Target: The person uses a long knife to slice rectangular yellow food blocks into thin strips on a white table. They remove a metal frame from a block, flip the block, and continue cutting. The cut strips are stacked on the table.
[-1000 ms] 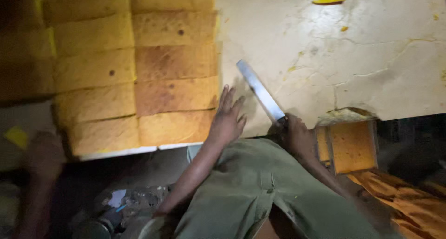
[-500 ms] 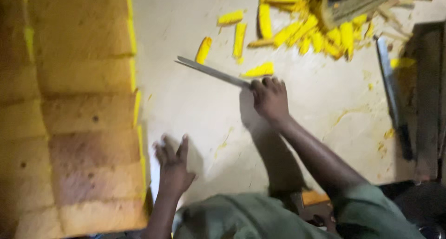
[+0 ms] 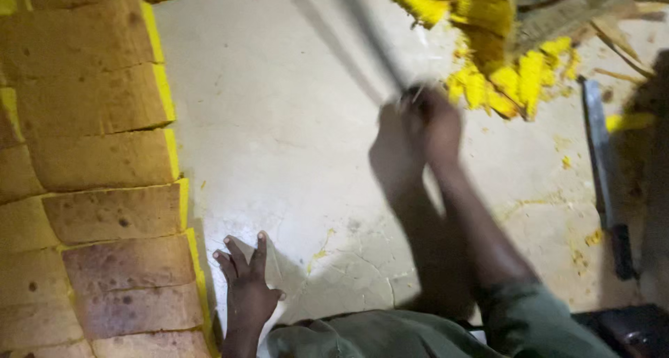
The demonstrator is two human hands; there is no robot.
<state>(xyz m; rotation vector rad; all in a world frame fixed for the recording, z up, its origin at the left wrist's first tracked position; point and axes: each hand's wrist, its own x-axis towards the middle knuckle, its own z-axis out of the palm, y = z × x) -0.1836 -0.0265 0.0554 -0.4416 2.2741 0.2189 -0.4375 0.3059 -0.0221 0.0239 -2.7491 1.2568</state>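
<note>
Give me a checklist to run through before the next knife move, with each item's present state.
1. Right hand has its grip closed on the knife: ok, though the picture is blurred there.
2. Left hand away from the blade: ok, it lies flat on the table, apart from the knife.
3. Blade edge and angle readable: cannot tell, the blade is motion-blurred.
4. Sponge cake slabs out of the knife's way: ok, they lie along the left side, apart from it.
5. Yellow trimmings out of the way: not ok, they are heaped right beside the right hand.
6. Second knife out of the way: ok, it lies on the right, untouched.
</note>
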